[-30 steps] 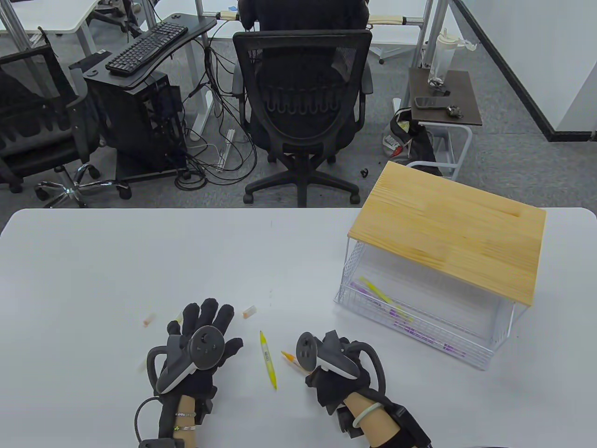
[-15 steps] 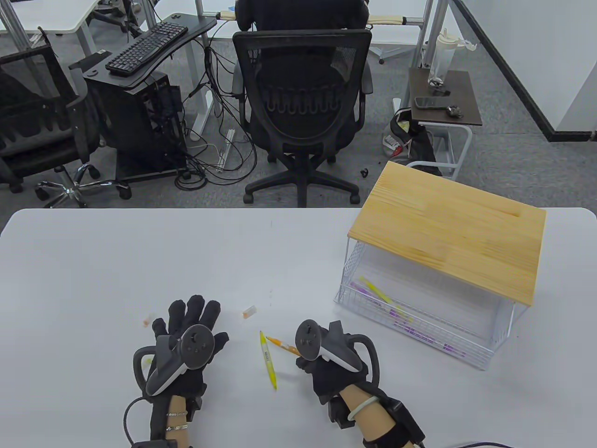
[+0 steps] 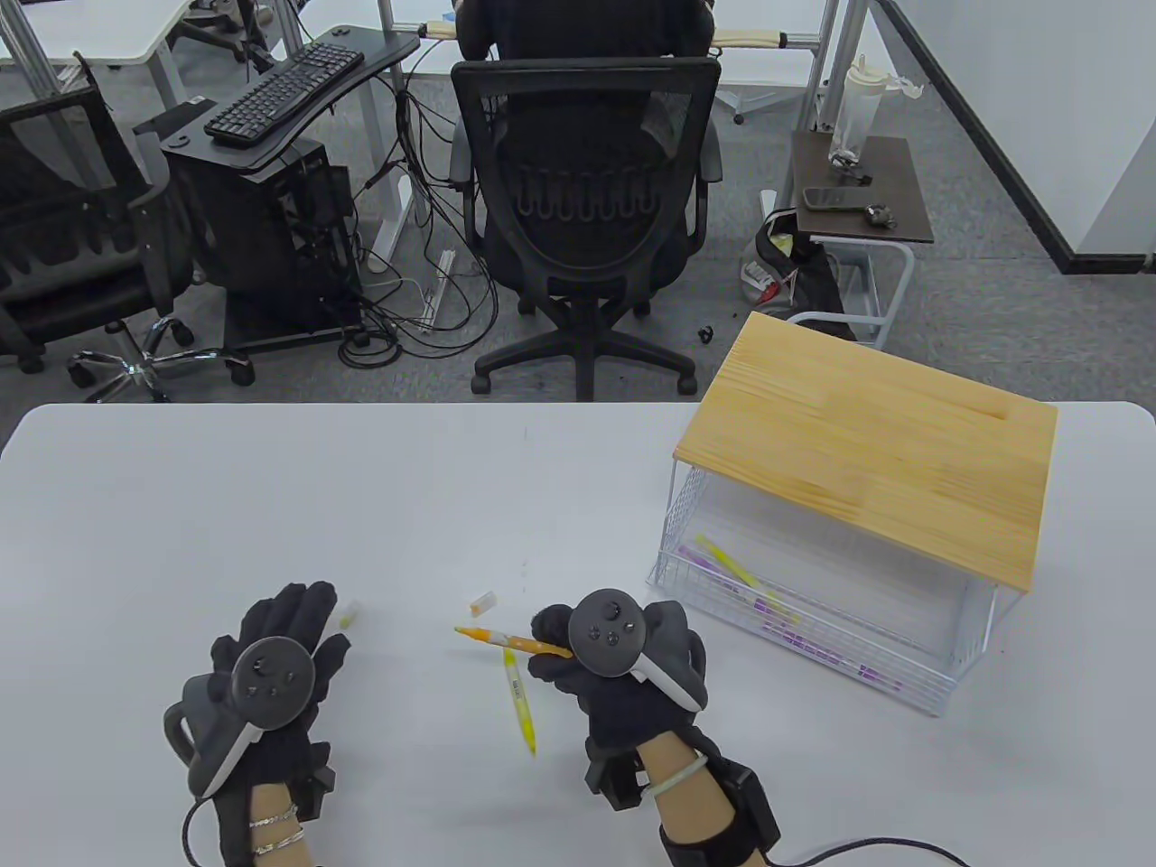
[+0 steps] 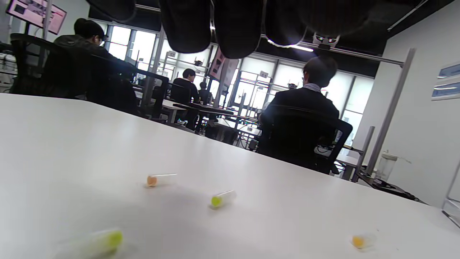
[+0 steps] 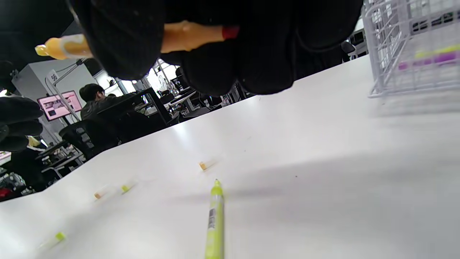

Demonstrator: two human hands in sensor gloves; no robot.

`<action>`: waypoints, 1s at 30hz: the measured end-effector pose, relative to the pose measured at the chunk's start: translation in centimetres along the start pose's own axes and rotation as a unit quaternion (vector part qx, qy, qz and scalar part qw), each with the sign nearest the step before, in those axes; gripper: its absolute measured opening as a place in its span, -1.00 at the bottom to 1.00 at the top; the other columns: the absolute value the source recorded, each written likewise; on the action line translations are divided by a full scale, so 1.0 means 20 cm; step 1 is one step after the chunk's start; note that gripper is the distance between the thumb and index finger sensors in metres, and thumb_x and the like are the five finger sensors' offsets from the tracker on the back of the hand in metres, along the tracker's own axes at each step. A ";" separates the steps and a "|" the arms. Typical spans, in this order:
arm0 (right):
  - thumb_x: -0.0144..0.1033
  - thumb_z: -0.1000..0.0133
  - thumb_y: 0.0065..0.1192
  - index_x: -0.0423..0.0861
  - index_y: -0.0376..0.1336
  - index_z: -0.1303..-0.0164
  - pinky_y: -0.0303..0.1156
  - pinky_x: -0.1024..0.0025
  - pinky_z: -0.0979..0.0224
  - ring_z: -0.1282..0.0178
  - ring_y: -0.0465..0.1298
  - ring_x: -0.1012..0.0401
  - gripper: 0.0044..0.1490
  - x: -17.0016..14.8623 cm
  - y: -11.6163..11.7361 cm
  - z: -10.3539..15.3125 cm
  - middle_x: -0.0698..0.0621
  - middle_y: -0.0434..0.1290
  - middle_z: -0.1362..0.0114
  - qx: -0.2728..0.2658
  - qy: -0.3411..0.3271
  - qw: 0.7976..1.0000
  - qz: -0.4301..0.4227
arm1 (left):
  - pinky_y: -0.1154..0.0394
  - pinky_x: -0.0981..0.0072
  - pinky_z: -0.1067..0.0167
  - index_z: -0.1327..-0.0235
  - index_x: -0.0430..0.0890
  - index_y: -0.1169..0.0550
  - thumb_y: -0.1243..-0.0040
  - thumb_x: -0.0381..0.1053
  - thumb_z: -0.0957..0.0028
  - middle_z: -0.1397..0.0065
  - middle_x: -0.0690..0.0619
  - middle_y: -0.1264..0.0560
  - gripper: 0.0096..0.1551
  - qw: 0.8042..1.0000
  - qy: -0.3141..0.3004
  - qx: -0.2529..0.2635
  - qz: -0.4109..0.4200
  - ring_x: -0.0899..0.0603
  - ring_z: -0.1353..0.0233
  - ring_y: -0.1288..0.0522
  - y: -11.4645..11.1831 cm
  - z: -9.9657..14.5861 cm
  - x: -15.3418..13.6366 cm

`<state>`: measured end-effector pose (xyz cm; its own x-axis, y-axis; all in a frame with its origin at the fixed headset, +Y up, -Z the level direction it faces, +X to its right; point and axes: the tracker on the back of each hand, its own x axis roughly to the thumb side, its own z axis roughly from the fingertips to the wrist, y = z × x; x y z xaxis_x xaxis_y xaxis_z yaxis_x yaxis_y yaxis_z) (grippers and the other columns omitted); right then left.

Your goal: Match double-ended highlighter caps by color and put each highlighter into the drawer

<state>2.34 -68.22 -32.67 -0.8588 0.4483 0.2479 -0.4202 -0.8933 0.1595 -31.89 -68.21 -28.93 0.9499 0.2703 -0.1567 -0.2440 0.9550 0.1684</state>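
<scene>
My right hand (image 3: pixel 549 647) grips an uncapped orange highlighter (image 3: pixel 506 639) above the table, tip pointing left; the right wrist view shows it (image 5: pixel 187 36) pinched among the fingers. Below it an uncapped yellow highlighter (image 3: pixel 519 700) lies on the table. My left hand (image 3: pixel 302 603) hovers at the left with its fingers (image 4: pixel 212 25) straight, holding nothing. A yellow cap (image 3: pixel 348 616) lies beside its fingertips and an orange cap (image 3: pixel 481 602) further right. In the left wrist view, another orange cap (image 4: pixel 158 179) and two yellow caps (image 4: pixel 222 198) (image 4: pixel 97 242) lie in front of the hand.
The wire drawer (image 3: pixel 813 623) stands pulled out at the right under a wooden top (image 3: pixel 867 442), with yellow and purple highlighters (image 3: pixel 768 614) inside. Beyond the table's far edge a person sits in an office chair (image 3: pixel 587 181).
My right hand has lifted the orange highlighter and swung it level, tip to the left. My left hand has drawn back to the left, uncovering the yellow cap.
</scene>
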 end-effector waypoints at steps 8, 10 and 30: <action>-0.04 -0.18 0.33 0.10 0.24 -0.40 0.20 -0.29 -0.58 -0.39 0.49 -0.11 -0.41 0.00 -0.05 0.05 0.00 0.50 -0.40 -0.004 -0.035 0.999 -0.040 | -0.21 -0.42 -0.44 -0.52 0.10 -0.43 -0.10 0.08 -0.09 -0.65 -0.04 -0.44 -0.36 0.995 0.094 -0.027 -0.009 -0.30 -0.56 -0.45 -0.02 0.00 -0.22; -0.04 -0.18 0.33 0.10 0.24 -0.41 0.20 -0.29 -0.58 -0.39 0.50 -0.10 -0.41 0.01 -0.04 0.05 0.00 0.49 -0.41 0.002 -0.038 0.999 -0.037 | -0.21 -0.42 -0.44 -0.53 0.10 -0.43 -0.12 0.12 -0.07 -0.65 -0.04 -0.45 -0.32 0.994 0.098 -0.052 -0.019 -0.30 -0.56 -0.45 -0.06 -0.03 -0.23; -0.03 -0.19 0.32 0.09 0.25 -0.41 0.19 -0.29 -0.59 -0.41 0.48 -0.11 -0.42 -0.08 0.05 -0.03 0.00 0.49 -0.43 0.032 0.005 0.999 -0.005 | -0.13 -0.24 -0.62 -0.54 0.31 -0.23 -0.24 0.15 0.09 -0.69 0.24 -0.33 -0.15 0.941 0.175 -0.232 -0.172 -0.10 -0.66 -0.37 -0.43 -0.64 -0.20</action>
<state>3.01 -69.86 -33.52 -0.8582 0.4556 0.2365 -0.4085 -0.8851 0.2228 -36.07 -76.01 -42.13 0.8857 -0.1180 -0.4489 -0.0705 0.9217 -0.3814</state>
